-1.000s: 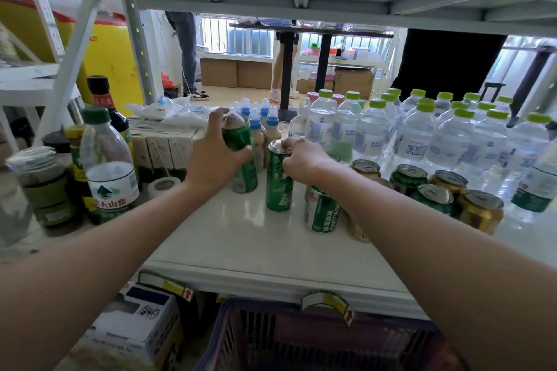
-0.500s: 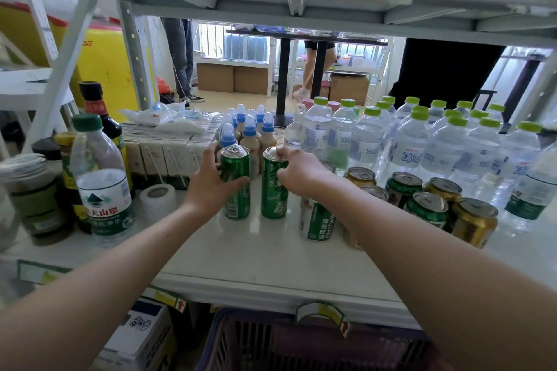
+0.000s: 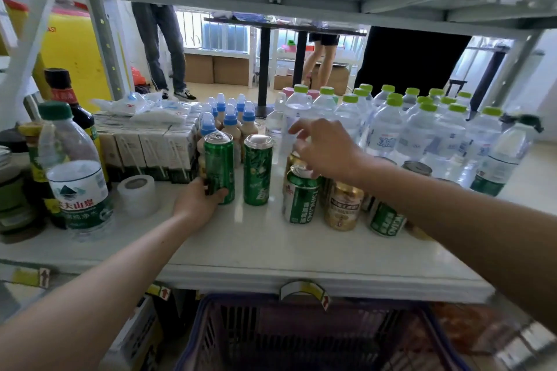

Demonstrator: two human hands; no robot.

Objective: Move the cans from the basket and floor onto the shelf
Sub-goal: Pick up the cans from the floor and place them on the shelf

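Two tall green cans stand upright side by side on the white shelf [image 3: 271,247]. My left hand [image 3: 197,200] is wrapped around the base of the left tall green can [image 3: 219,166]. The right tall green can [image 3: 257,169] stands free beside it. My right hand [image 3: 324,149] hovers with fingers spread above a cluster of short cans, among them a green and white can [image 3: 300,200] and a gold can [image 3: 343,205]. A purple basket [image 3: 301,337] sits below the shelf's front edge; what it contains cannot be made out.
Water bottles with green caps [image 3: 422,129] fill the right rear of the shelf. Blue-capped small bottles [image 3: 229,116] and drink cartons [image 3: 144,147] stand behind the tall cans. A large water bottle [image 3: 75,178], dark bottles, jars and a tape roll [image 3: 138,194] crowd the left. Another shelf hangs overhead.
My right hand let go of the right tall green can and rose to the right over the short cans. My left hand slid down to the base of the left can.
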